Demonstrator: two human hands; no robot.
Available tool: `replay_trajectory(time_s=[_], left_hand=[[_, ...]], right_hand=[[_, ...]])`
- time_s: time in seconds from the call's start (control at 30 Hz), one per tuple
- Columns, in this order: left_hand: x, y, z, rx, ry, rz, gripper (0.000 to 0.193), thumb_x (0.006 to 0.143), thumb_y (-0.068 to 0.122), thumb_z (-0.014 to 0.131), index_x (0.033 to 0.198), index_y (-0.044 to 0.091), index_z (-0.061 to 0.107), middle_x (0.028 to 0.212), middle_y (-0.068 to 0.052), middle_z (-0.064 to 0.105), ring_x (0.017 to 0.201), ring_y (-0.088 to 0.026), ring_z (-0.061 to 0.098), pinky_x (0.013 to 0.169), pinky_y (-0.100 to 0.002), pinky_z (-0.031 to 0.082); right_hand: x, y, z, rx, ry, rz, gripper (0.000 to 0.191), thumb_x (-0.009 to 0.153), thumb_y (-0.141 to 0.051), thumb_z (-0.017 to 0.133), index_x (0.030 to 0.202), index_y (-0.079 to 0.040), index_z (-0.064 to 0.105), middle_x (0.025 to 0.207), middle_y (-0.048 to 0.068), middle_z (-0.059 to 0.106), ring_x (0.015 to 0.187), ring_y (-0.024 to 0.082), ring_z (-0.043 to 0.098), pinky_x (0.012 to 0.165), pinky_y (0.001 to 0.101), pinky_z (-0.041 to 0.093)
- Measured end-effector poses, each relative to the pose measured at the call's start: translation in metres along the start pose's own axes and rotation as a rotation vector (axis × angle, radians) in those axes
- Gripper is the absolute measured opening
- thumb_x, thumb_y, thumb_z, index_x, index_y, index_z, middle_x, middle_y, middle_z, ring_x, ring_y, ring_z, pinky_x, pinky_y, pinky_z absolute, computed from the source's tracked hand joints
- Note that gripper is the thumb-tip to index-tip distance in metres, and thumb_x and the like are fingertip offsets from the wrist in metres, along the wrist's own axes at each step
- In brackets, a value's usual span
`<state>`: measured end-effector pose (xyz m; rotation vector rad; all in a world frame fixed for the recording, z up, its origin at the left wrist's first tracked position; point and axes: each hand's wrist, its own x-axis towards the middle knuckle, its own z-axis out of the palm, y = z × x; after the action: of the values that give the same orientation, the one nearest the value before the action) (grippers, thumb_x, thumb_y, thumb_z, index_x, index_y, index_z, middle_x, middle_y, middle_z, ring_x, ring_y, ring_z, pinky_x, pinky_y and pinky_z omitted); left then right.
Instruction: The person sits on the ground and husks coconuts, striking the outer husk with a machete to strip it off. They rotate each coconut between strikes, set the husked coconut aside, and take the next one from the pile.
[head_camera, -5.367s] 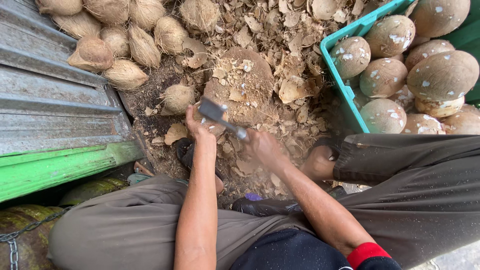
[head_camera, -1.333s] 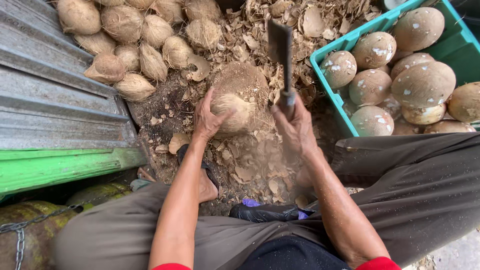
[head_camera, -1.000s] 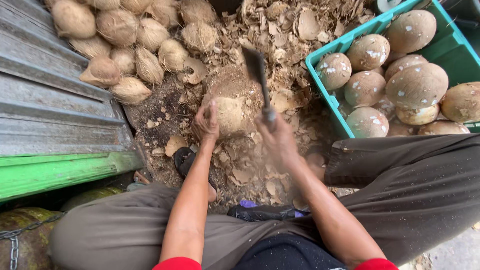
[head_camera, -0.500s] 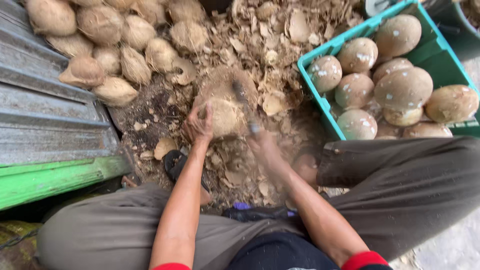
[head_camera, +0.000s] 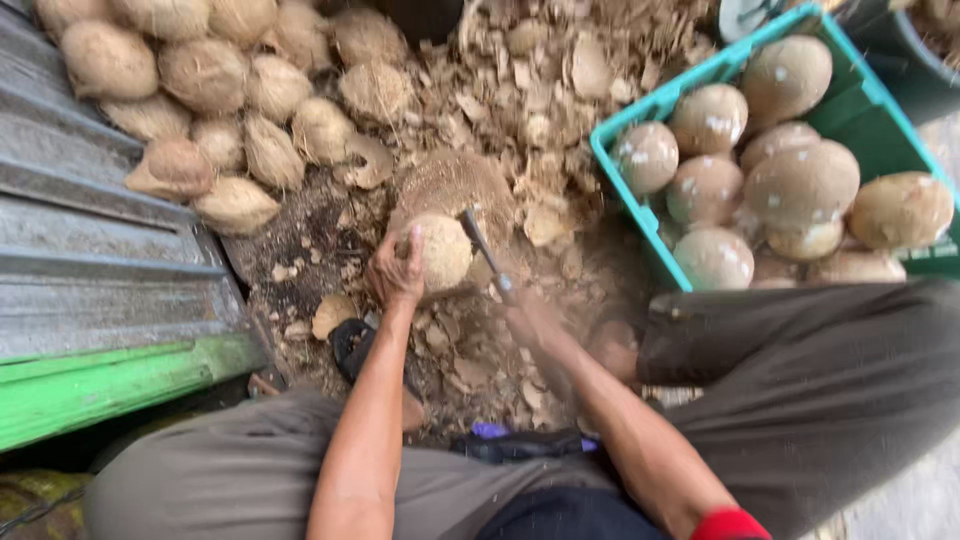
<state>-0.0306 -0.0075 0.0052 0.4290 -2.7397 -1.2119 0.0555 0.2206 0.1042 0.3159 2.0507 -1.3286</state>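
My left hand grips a pale, partly husked coconut and steadies it on a worn chopping block. My right hand, blurred with motion, is closed on the handle of a cleaver. The cleaver's blade meets the right side of the coconut. Both forearms reach forward from between my knees.
A green crate at the right holds several trimmed coconuts. A heap of unhusked coconuts lies at the upper left beside a corrugated metal sheet. Husk chips cover the ground. A black sandal lies under my left forearm.
The cleaver was raised high over the block a second ago and has swung down onto the coconut. My left hand has kept hold of the coconut throughout.
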Motion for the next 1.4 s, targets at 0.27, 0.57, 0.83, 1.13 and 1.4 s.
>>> replay_trajectory(time_s=[0.27, 0.57, 0.83, 1.13, 1.4], left_hand=[[-0.005, -0.016, 0.034, -0.170, 0.117, -0.256, 0.089, 0.096, 0.075, 0.042, 0.151, 0.004, 0.042, 0.149, -0.026, 0.048, 0.132, -0.043, 0.050, 0.104, -0.058, 0.040], [-0.014, 0.040, -0.013, 0.304, 0.041, 0.559, 0.088, 0.100, 0.072, 0.040, 0.167, 0.016, 0.030, 0.167, -0.024, 0.036, 0.149, -0.040, 0.046, 0.116, -0.062, 0.039], [0.012, 0.017, -0.045, 0.131, -0.227, -0.107, 0.085, 0.081, 0.075, 0.055, 0.145, 0.020, 0.052, 0.127, -0.015, 0.057, 0.118, -0.029, 0.059, 0.094, -0.049, 0.051], [0.013, -0.023, -0.026, 0.000, 0.035, 0.285, 0.080, 0.103, 0.074, 0.038, 0.143, 0.006, 0.050, 0.129, -0.022, 0.058, 0.115, -0.031, 0.058, 0.089, -0.051, 0.050], [0.008, 0.021, 0.006, 0.114, 0.093, -0.121, 0.060, 0.088, 0.068, 0.049, 0.117, 0.017, 0.063, 0.112, -0.010, 0.064, 0.093, -0.025, 0.062, 0.075, -0.044, 0.048]], right_hand=[[0.024, 0.019, 0.003, -0.156, 0.034, 0.055, 0.030, 0.104, -0.035, 0.062, 0.110, -0.007, 0.072, 0.072, -0.002, 0.061, 0.056, 0.005, 0.052, 0.046, 0.0240, 0.039], [0.013, 0.004, 0.002, -0.028, 0.030, 0.259, 0.027, 0.099, -0.029, 0.062, 0.111, -0.006, 0.069, 0.062, 0.002, 0.054, 0.041, 0.010, 0.038, 0.034, 0.0263, 0.027], [0.034, 0.023, 0.006, -0.287, -0.011, 0.145, 0.034, 0.105, -0.028, 0.057, 0.106, 0.001, 0.073, 0.067, 0.006, 0.062, 0.048, 0.002, 0.049, 0.057, 0.0205, 0.009], [0.036, 0.029, 0.003, -0.155, -0.015, 0.039, 0.025, 0.100, -0.021, 0.060, 0.099, 0.002, 0.071, 0.064, 0.006, 0.058, 0.043, 0.010, 0.047, 0.034, 0.0255, 0.034], [-0.007, -0.032, -0.063, 0.316, 0.223, -0.335, 0.026, 0.101, -0.023, 0.061, 0.078, -0.011, 0.059, 0.059, -0.003, 0.056, 0.041, 0.007, 0.049, 0.033, 0.0249, 0.043]])
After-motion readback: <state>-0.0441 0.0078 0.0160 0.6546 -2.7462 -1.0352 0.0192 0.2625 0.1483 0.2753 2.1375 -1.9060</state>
